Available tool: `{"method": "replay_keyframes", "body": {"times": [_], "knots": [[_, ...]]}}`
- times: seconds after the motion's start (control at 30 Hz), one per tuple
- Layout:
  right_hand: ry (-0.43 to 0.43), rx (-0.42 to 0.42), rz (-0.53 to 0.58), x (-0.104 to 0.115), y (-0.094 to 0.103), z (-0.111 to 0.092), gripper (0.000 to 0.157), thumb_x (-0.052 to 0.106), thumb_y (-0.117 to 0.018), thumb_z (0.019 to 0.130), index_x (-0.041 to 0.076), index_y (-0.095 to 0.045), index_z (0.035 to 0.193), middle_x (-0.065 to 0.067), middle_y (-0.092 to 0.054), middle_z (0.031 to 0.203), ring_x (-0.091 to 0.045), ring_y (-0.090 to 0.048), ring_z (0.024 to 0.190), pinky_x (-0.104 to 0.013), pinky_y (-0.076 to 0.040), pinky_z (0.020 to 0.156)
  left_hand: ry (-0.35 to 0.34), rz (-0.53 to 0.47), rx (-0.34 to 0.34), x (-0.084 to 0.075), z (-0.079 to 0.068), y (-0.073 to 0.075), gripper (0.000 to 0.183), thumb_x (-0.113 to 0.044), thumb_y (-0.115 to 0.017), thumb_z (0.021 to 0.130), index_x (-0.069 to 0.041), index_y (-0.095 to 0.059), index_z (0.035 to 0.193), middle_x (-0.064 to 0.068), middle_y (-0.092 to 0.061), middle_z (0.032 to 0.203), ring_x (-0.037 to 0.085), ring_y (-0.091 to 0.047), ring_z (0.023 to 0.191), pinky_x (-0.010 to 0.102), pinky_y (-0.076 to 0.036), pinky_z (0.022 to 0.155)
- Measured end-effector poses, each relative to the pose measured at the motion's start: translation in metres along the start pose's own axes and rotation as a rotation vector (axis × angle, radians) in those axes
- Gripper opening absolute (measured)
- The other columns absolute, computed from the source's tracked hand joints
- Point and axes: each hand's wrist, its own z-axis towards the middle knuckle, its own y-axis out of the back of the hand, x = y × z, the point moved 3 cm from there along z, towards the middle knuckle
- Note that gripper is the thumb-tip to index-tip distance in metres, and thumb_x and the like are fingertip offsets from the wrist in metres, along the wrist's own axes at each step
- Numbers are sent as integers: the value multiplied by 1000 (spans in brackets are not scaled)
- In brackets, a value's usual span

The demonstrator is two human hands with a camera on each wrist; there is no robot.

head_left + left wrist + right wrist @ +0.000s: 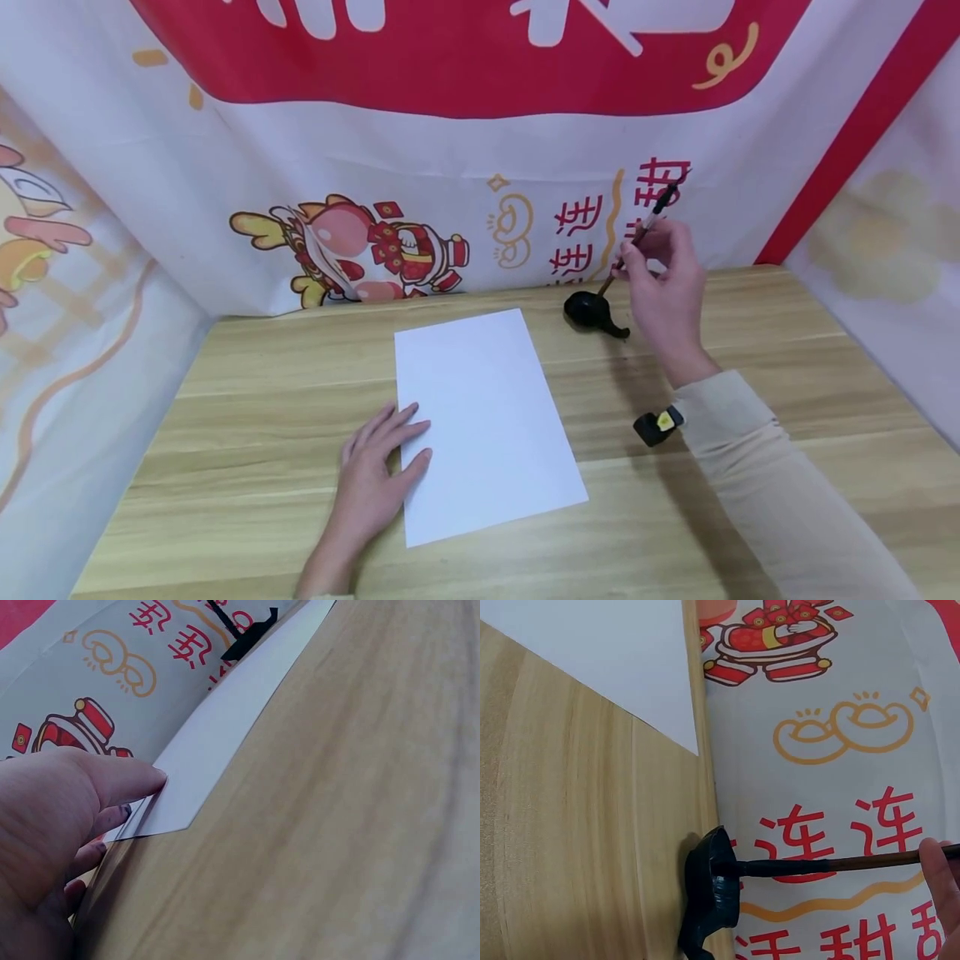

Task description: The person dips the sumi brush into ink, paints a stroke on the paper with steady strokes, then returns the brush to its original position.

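Observation:
A sheet of white paper (480, 417) lies on the wooden table, slightly turned. My left hand (378, 475) rests on its left edge with fingers spread, and in the left wrist view the thumb (139, 780) lies on the paper. At the back right, my right hand (667, 283) pinches a writing brush (637, 233) by its shaft. The brush's lower end dips into a small black ink dish (588, 310) with a curved handle. In the right wrist view the brush head (776, 868) enters the dish, its tip hidden inside.
A printed cloth (510, 208) with red and yellow drawings hangs right behind the table's back edge. More cloth (885, 233) hangs along the right side. A black and yellow device (657, 425) sits at the right cuff, above the wooden table (285, 400).

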Motion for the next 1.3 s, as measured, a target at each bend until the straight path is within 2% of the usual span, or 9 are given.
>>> {"method": "replay_keyframes", "body": {"times": [0.2, 0.4, 0.63, 0.8, 1.07, 1.3], "knots": [[21, 3, -5, 3, -2, -2, 25, 4, -67, 105, 1, -60, 128, -6, -67, 109, -15, -69, 94, -24, -66, 79, -2, 7, -6, 1, 0, 1, 38, -19, -83, 93, -19, -77, 131, 3, -63, 157, 39, -43, 156, 71, -17, 125], [-19, 19, -30, -4, -1, -7, 26, 8, -66, 106, 3, -58, 131, 0, -66, 108, -14, -70, 99, -31, -67, 82, 5, 3, -4, 1, -1, 0, 38, -19, -83, 93, -19, -77, 130, 3, -62, 157, 39, -42, 156, 71, -17, 126], [-26, 16, -37, -6, 1, -5, 34, 8, -66, 106, 5, -54, 138, 0, -65, 111, -15, -69, 101, -31, -67, 82, 11, -12, 2, 0, -1, 1, 38, -19, -82, 94, -19, -77, 131, 3, -62, 158, 39, -41, 157, 70, -17, 126], [-20, 6, -34, -6, 3, -4, 36, 5, -67, 105, 9, -53, 138, -6, -66, 112, -16, -69, 99, -30, -67, 80, 15, -14, 10, 1, 0, 0, 38, -18, -82, 94, -19, -77, 131, 2, -62, 158, 38, -41, 158, 68, -17, 126], [-31, 23, -38, -6, 4, -3, 34, 5, -65, 106, 5, -53, 137, -17, -69, 117, -21, -71, 102, -28, -67, 81, 8, -9, 9, 0, 0, 0, 38, -19, -82, 94, -19, -77, 131, 3, -62, 158, 38, -41, 157, 68, -18, 125], [-28, 37, -49, -6, 5, -4, 37, 4, -65, 106, 2, -51, 140, -21, -69, 118, -13, -71, 100, -29, -67, 82, 10, -3, 4, 1, 0, 0, 38, -19, -82, 94, -19, -77, 131, 2, -62, 158, 38, -42, 157, 68, -18, 126]]}}
